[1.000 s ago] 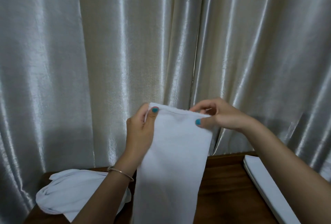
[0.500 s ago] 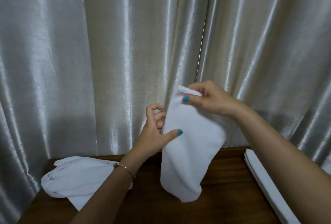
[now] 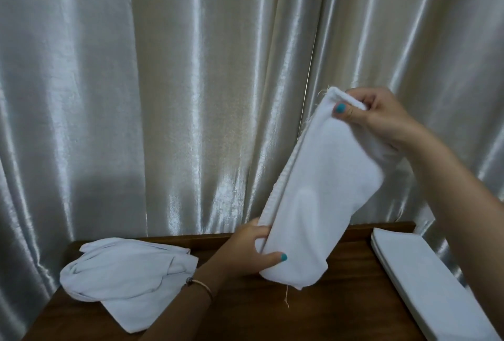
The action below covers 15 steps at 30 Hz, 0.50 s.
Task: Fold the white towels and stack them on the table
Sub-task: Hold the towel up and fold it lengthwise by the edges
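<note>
A dark brown wooden table (image 3: 313, 310) fills the bottom of the view. Behind it hangs a shiny silver curtain (image 3: 169, 95) with long folds from top to bottom.

On the left side of the table lies a loose pile of white towels (image 3: 122, 269), all bunched up. On the right side sits a neat stack of folded towels (image 3: 425, 280), flat and long, running along the table edge.

In the middle, a folded white towel (image 3: 321, 196) is held up in the air above the table. It is tilted, with its top end up to the right and its bottom end low and to the left. It looks soft and thick, and a thin thread hangs from its bottom edge.

The right hand (image 3: 381, 117) pinches the top corner of this towel between thumb and fingers. The left hand (image 3: 253, 250) grips the bottom end, thumb in front and fingers behind. A thin bracelet (image 3: 200, 284) sits on the left wrist.

Half a second ago the left hand was higher, beside the middle of the towel with its fingers loose. Now it is down at the bottom end and closed on it. The right hand is now farther to the right, and the towel leans more.
</note>
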{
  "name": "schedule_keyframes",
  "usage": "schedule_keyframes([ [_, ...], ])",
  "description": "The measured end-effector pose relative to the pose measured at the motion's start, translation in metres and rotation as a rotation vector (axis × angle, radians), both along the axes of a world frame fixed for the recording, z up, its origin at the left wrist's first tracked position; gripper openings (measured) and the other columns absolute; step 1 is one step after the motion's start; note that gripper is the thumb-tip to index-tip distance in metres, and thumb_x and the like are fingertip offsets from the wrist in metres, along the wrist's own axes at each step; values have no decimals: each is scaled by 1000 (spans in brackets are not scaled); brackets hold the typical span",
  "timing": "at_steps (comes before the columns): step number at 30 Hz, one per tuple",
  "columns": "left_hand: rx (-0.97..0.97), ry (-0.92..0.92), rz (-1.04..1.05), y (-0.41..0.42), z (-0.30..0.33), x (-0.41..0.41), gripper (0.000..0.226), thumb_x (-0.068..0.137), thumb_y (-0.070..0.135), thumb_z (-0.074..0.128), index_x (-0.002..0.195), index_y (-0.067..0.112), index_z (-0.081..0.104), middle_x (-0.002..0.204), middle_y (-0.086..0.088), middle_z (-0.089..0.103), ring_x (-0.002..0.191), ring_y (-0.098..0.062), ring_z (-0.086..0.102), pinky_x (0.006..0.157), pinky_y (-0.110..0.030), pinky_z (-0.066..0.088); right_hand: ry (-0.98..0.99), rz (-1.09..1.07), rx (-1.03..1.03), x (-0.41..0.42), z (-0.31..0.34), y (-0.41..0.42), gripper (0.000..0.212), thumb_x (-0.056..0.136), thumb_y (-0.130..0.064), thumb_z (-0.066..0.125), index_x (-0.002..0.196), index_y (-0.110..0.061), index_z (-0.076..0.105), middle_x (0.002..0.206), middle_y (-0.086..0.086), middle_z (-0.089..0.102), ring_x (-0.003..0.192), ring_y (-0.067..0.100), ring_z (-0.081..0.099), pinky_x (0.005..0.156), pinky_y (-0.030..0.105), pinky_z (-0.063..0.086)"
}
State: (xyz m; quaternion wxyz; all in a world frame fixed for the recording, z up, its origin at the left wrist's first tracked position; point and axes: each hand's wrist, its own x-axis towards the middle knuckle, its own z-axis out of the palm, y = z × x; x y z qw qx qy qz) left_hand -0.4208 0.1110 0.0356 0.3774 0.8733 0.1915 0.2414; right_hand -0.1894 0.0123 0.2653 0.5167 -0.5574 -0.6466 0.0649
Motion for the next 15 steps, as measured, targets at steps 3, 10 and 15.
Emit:
schedule_keyframes([
  [3, -46, -66, 0, 0, -6, -1, 32, 86, 38, 64, 118, 36, 64, 122, 15, 56, 109, 10, 53, 86, -5, 44, 51, -81, 24, 13, 6, -6, 40, 83, -34, 70, 82, 5, 61, 75, 9, 46, 71, 19, 42, 65, 33, 30],
  [10, -273, -364, 163, 20, 12, -25, 15, 88, 28, 59, 94, 17, 67, 87, 4, 64, 77, -5, 62, 67, -18, 49, 320, -332, -98, 59, -36, -20, 20, 90, -29, 63, 79, -13, 68, 56, -8, 68, 46, 5, 60, 44, 14, 45],
  [15, -399, -399, 335, 29, -2, -26, 14, 98, 23, 51, 94, 27, 64, 82, 6, 73, 74, 0, 67, 62, -13, 52, 394, -437, -236, 81, -119, -19, 27, 94, -37, 56, 80, -18, 68, 69, -6, 72, 61, 10, 66, 59, 23, 51],
])
